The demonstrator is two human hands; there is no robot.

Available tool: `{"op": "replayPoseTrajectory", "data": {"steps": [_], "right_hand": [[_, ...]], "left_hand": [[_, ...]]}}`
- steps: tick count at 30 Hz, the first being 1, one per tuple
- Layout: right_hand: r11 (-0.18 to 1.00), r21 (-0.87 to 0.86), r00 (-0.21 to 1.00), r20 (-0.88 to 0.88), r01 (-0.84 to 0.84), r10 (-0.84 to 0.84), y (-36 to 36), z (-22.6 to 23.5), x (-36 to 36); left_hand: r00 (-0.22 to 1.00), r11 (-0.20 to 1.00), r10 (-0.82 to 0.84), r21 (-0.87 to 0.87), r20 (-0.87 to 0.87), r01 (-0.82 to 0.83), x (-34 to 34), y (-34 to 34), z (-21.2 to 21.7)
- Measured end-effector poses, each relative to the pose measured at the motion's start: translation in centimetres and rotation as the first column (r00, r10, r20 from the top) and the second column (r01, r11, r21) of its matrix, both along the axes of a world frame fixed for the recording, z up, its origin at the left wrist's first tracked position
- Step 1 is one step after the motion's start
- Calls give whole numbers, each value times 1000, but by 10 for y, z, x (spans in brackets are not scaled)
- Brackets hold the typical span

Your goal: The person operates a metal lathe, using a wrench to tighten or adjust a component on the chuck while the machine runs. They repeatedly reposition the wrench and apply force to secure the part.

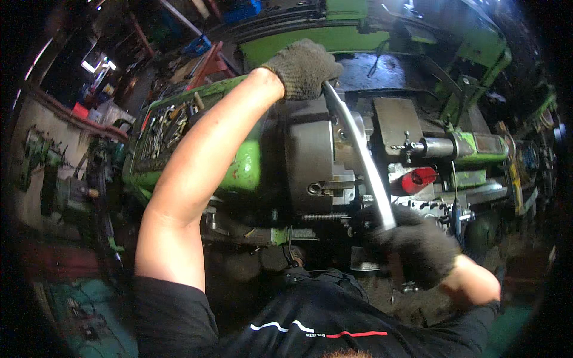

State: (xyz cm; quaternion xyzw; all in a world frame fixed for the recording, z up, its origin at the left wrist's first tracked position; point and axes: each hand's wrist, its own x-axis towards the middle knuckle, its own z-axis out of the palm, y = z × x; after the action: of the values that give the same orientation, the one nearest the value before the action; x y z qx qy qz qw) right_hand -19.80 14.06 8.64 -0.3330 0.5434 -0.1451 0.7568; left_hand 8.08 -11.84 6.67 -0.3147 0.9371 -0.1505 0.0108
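My left hand [303, 69], in a dark knitted glove, is closed around the far end of a long, shiny, slightly bowed silver bar or strip [366, 158]. My right hand [421, 243], gloved the same way, grips its near end, low and to the right. Between the two hands the length passes over the front of a large round lathe chuck [309, 158] and its jaws [341, 179]. Whether it touches the jaws or something held in them I cannot tell.
Right of the chuck stands a green tailstock [477, 146] with a steel quill [436, 147]. A red container [418, 179] sits below it. Many hand tools [170, 128] lie on the green headstock top [236, 85] at left. A threaded rod [322, 217] runs under the chuck.
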Motion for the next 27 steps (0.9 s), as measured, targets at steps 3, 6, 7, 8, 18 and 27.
{"op": "replayPoseTrajectory", "data": {"steps": [3,6,7,8,18,27], "right_hand": [[708,-477,752,-649,-521,116,-44,-4,-74],[225,-470,460,-882,-853,-102,-106,-29,-112],[254,-435,429,-900,-864,-80,-124,-24,-113],[191,-405,391,-914,-894,-112,-139,-27,-116],[79,-262,206,-885,-962,-418,-287,-44,-102],[-115,-339,328,-680,-934,-656,-367,-69,-62]], "left_hand": [[988,974,95,216,-125,-66,14,21,-10],[947,959,36,277,-319,57,12,50,-42],[954,955,70,297,-292,21,8,52,-45],[959,948,115,318,-258,-28,5,58,-48],[845,873,470,274,-255,-403,-44,90,-51],[564,612,772,582,-292,-536,-87,108,-58]]}}
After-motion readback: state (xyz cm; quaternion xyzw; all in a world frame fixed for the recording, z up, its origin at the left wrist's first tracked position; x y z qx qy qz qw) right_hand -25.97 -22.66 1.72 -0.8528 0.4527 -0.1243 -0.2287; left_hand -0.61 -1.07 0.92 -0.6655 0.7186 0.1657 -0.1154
